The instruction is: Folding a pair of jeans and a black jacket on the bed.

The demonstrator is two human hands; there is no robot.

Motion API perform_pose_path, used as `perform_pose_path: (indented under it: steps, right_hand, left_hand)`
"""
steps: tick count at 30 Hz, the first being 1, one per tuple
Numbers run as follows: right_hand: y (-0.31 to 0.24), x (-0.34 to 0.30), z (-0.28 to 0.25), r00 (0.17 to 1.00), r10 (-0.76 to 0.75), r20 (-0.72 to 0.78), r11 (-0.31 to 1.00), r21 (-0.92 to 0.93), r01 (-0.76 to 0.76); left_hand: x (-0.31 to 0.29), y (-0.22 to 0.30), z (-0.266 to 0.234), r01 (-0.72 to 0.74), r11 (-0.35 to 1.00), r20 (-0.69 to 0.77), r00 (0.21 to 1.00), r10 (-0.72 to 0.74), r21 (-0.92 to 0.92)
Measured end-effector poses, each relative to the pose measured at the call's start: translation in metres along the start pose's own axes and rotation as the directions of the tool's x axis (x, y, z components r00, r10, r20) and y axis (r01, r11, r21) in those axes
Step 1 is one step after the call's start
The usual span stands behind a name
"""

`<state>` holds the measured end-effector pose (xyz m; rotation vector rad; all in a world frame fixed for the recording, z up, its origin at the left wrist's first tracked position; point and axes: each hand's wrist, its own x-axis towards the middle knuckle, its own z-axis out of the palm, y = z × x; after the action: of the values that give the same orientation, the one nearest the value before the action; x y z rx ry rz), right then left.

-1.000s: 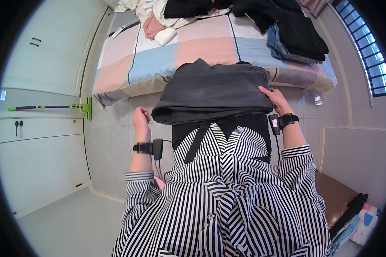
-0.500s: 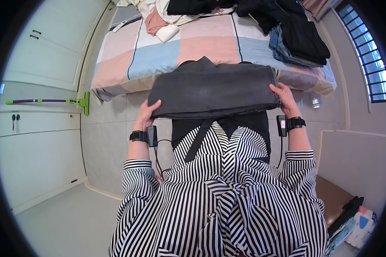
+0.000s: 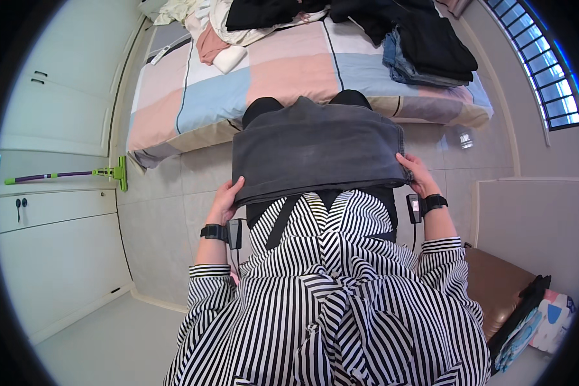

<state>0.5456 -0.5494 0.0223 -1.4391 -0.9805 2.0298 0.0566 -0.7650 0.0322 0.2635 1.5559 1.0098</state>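
Dark grey garment (image 3: 318,149) lies folded across your lap

Nearest to the camera is your striped shirt (image 3: 328,289), and beyond its lower edge both your arms reach forward. Your left hand (image 3: 226,196) pinches the near left corner of the garment, the thumb on top. Your right hand (image 3: 416,172) grips the right edge, a little farther from your body than the left one. So the cloth lies between the two hands, and its long axis runs from left to right, across your thighs. Neither hand is clearly nearer to its middle.

The fingers under the cloth are hidden at both sides, so how firmly they press, I cannot tell. Several layers show at the near edge, but their number is hard to make out. Past the far edge, your knees in black trousers (image 3: 261,108) come out near the bed (image 3: 289,64).

On the bed, to the right, lies a stack of black clothes (image 3: 439,50) with blue denim (image 3: 394,63) under it. The pile of pale cloth (image 3: 230,59) at the far left is cut off by the upper border.
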Motion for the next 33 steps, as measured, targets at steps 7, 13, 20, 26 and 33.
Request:
perform_pose_path:
  steps: [7, 13, 20, 26, 33]
  right_hand:
    - [-0.038, -0.034, 0.028, 0.972, 0.22, -0.084, 0.958, -0.171, -0.232]
    - [-0.013, -0.03, -0.004, 0.988, 0.133, 0.083, 0.99, -0.047, -0.13]
    - [-0.023, -0.017, 0.011, 0.987, 0.16, -0.027, 0.986, -0.049, -0.161]
    - [-0.03, -0.01, 0.013, 0.956, -0.182, -0.231, 0.969, -0.209, 0.134]
    - [-0.027, -0.024, 0.013, 0.951, -0.205, -0.232, 0.962, -0.226, 0.152]
  left_hand:
    - [-0.027, 0.013, 0.006, 0.024, 0.967, 0.014, 0.999, -0.029, 0.252]
    - [-0.025, 0.013, 0.012, 0.018, 0.983, -0.024, 1.0, -0.013, 0.183]
    - [-0.009, 0.019, 0.019, 0.037, 0.984, -0.162, 0.987, -0.009, 0.173]
    - [-0.009, 0.04, 0.033, -0.337, 0.863, -0.336, 0.819, 0.466, 0.377]
    - [0.003, 0.004, 0.006, -0.25, 0.802, -0.31, 0.828, 0.467, 0.542]
